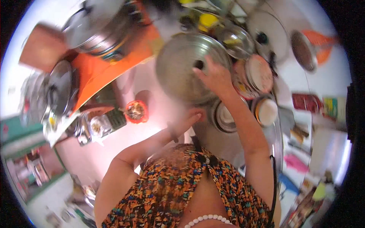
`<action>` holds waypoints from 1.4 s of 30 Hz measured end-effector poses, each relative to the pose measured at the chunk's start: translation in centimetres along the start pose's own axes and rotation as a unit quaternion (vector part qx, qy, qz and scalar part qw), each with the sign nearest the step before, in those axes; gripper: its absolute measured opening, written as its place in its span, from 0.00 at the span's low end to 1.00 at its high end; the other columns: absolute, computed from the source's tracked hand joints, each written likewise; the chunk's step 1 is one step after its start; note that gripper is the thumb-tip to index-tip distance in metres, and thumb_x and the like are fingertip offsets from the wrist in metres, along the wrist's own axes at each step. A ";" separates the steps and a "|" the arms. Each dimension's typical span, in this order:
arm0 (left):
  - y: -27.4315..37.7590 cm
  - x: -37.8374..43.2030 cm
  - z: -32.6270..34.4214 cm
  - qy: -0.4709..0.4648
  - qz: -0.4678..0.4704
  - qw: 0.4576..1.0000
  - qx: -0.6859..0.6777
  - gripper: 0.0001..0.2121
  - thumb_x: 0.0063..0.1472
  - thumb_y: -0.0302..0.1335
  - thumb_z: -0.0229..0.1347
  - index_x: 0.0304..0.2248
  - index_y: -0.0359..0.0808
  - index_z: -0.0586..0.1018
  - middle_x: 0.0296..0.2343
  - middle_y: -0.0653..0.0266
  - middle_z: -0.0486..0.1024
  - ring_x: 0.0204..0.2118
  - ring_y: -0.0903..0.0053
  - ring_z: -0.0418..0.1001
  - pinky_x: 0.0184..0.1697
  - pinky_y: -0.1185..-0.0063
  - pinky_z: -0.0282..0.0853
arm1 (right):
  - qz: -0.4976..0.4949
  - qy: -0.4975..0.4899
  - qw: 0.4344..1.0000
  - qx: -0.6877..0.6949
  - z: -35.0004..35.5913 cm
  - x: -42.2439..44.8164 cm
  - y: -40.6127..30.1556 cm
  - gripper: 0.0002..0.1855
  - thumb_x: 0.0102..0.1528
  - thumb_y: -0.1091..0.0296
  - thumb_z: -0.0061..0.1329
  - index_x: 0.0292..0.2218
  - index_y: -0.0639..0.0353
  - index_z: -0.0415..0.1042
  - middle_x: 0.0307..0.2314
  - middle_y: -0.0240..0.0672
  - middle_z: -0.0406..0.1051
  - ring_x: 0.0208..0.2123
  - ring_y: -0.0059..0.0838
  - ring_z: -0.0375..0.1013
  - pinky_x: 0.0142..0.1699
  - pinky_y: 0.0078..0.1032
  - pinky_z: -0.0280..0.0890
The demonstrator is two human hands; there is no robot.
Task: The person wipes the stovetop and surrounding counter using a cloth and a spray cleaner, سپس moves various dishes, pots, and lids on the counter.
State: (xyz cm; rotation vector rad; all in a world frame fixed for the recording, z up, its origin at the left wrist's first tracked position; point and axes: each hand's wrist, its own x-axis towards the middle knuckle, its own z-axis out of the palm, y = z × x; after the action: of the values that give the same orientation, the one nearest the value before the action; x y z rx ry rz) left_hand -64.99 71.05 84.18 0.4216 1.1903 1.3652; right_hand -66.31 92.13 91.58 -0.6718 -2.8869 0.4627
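My right hand reaches over a large round metal lid, its thumb and fingers spread around the black knob. Whether they touch the knob is hard to tell through the blur. The pot under the lid is mostly hidden. Nearer my body, my left hand hovers below the lid's near edge, with a dark band at the wrist. Its fingers are blurred, and nothing is plainly seen in them. Beside my right forearm stand a round metal container and a jar with a white lid.
A pink-and-white round tub and a glass-like bowl flank the lid on the right. To the left, an orange shelf top carries a large steamer pot. An orange-red basket sits on the floor. A strainer hangs at right.
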 end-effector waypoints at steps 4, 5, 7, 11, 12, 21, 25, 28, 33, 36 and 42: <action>-0.9 -2.7 -4.6 0.123 -0.046 0.991 -0.013 0.18 0.61 0.30 0.47 0.48 0.28 0.67 0.39 0.57 0.72 0.43 0.76 0.70 0.45 0.80 0.66 | 0.007 0.032 0.999 -0.021 5.2 0.7 2.4 0.30 0.49 0.44 0.47 0.45 0.60 0.63 0.21 0.47 0.71 0.26 0.49 0.72 0.32 0.40 0.66; -0.8 -3.9 -5.3 0.146 -0.006 0.989 -0.004 0.17 0.61 0.30 0.46 0.47 0.29 0.68 0.39 0.59 0.73 0.41 0.77 0.71 0.43 0.80 0.67 | 0.015 0.013 1.000 -0.022 5.1 0.6 1.7 0.27 0.50 0.48 0.47 0.43 0.60 0.63 0.22 0.47 0.71 0.26 0.49 0.72 0.32 0.41 0.66; -1.3 -6.2 -6.4 0.214 -0.016 0.975 -0.057 0.17 0.61 0.31 0.46 0.47 0.29 0.68 0.38 0.59 0.73 0.40 0.77 0.71 0.42 0.80 0.67 | 0.009 -0.008 0.999 -0.030 4.9 0.3 0.6 0.24 0.50 0.51 0.47 0.42 0.60 0.62 0.24 0.48 0.72 0.27 0.49 0.72 0.32 0.41 0.66; -6.3 -8.2 -9.2 0.264 0.005 0.964 0.000 0.17 0.61 0.31 0.45 0.47 0.30 0.68 0.38 0.60 0.73 0.39 0.77 0.72 0.42 0.80 0.67 | 0.029 0.022 0.999 -0.037 4.0 -0.3 -0.6 0.22 0.50 0.53 0.47 0.41 0.60 0.64 0.24 0.49 0.71 0.26 0.49 0.72 0.32 0.42 0.65; -6.5 -8.7 -8.9 0.260 -0.003 0.966 0.012 0.17 0.61 0.31 0.45 0.47 0.31 0.69 0.38 0.61 0.74 0.39 0.77 0.72 0.42 0.80 0.67 | 0.039 0.044 0.998 -0.031 3.3 -0.3 -0.9 0.21 0.50 0.54 0.46 0.40 0.59 0.64 0.23 0.49 0.71 0.26 0.50 0.72 0.31 0.42 0.65; -11.7 -12.1 -9.3 0.317 -0.025 0.947 -0.037 0.16 0.58 0.34 0.49 0.43 0.33 0.71 0.35 0.63 0.74 0.36 0.77 0.71 0.38 0.80 0.66 | 0.055 0.137 0.986 0.078 -1.2 -1.4 -2.7 0.17 0.49 0.53 0.48 0.33 0.57 0.66 0.23 0.52 0.70 0.29 0.54 0.69 0.33 0.42 0.63; -14.9 -11.1 -9.7 0.340 -0.021 0.940 0.003 0.18 0.58 0.35 0.49 0.45 0.33 0.70 0.38 0.62 0.73 0.40 0.76 0.70 0.43 0.77 0.64 | 0.012 0.152 0.978 0.145 1.0 -2.6 -0.6 0.17 0.48 0.54 0.49 0.34 0.57 0.66 0.24 0.50 0.70 0.28 0.53 0.69 0.33 0.41 0.63; -16.1 -12.6 -8.8 0.365 -0.013 0.930 0.030 0.17 0.60 0.33 0.48 0.46 0.33 0.69 0.38 0.62 0.73 0.40 0.76 0.71 0.42 0.79 0.66 | -0.012 0.137 0.978 0.158 1.0 -4.4 -0.2 0.18 0.49 0.54 0.49 0.35 0.59 0.67 0.24 0.50 0.71 0.29 0.52 0.70 0.33 0.41 0.63; -16.4 -16.1 -7.5 0.370 -0.007 0.929 0.019 0.15 0.59 0.30 0.48 0.45 0.33 0.70 0.36 0.64 0.74 0.37 0.80 0.72 0.38 0.83 0.67 | -0.008 0.105 0.983 0.152 -1.3 -8.9 -2.3 0.16 0.49 0.57 0.50 0.32 0.61 0.66 0.23 0.46 0.71 0.28 0.51 0.70 0.32 0.40 0.63; -16.5 -18.7 -8.4 0.380 -0.010 0.925 0.014 0.16 0.59 0.30 0.48 0.45 0.34 0.71 0.36 0.65 0.74 0.36 0.80 0.72 0.37 0.83 0.67 | -0.040 0.093 0.982 0.159 -2.4 -10.8 -5.2 0.16 0.49 0.56 0.50 0.32 0.60 0.67 0.23 0.46 0.71 0.28 0.51 0.70 0.32 0.40 0.63; -18.0 -23.5 -11.9 0.391 0.044 0.919 0.006 0.16 0.58 0.30 0.51 0.44 0.29 0.71 0.34 0.60 0.74 0.34 0.79 0.72 0.36 0.82 0.68 | -0.068 0.060 0.991 0.101 -2.7 -12.5 -14.9 0.15 0.48 0.56 0.51 0.30 0.59 0.67 0.22 0.46 0.71 0.27 0.49 0.71 0.31 0.39 0.64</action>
State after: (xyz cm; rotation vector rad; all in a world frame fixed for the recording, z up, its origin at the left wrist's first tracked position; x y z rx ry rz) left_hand -60.38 41.19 74.00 -0.0968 1.8413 1.6686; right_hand -60.66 74.51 98.11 -0.4515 -2.7026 0.6595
